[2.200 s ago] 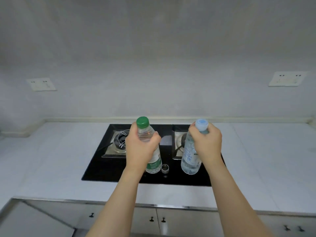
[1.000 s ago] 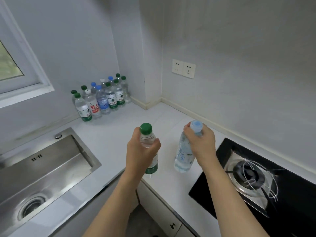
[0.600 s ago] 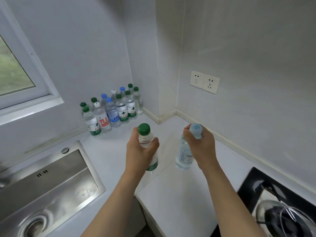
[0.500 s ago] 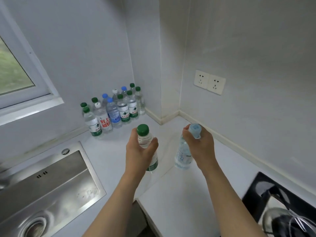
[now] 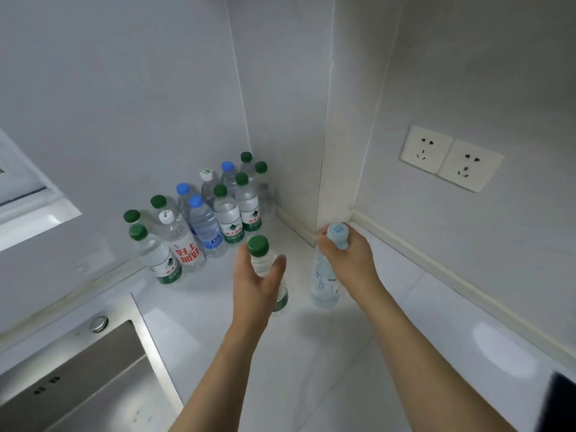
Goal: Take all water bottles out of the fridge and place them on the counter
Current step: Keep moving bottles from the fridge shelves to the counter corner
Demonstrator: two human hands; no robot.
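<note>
White tabletop (image 5: 358, 353): left hand (image 5: 257, 283) grips green-capped bottle (image 5: 260, 254), right hand (image 5: 350, 260) grips blue-capped bottle (image 5: 324, 285) at its neck, forearms extended, both bottles near-upright, caps up.

Pale grey walls (image 5: 124, 88) are seen meeting at an inner corner, where a boxed column (image 5: 343, 120) projects. A double wall socket (image 5: 450, 157) is mounted on the right-hand wall. A white window frame (image 5: 28, 201) is cut off at the left edge. The white glossy worktop (image 5: 358, 353) is edged by a cream upstand (image 5: 452, 275), and soft light is reflected in it. A steel sink (image 5: 93, 385) is set at lower left.
</note>
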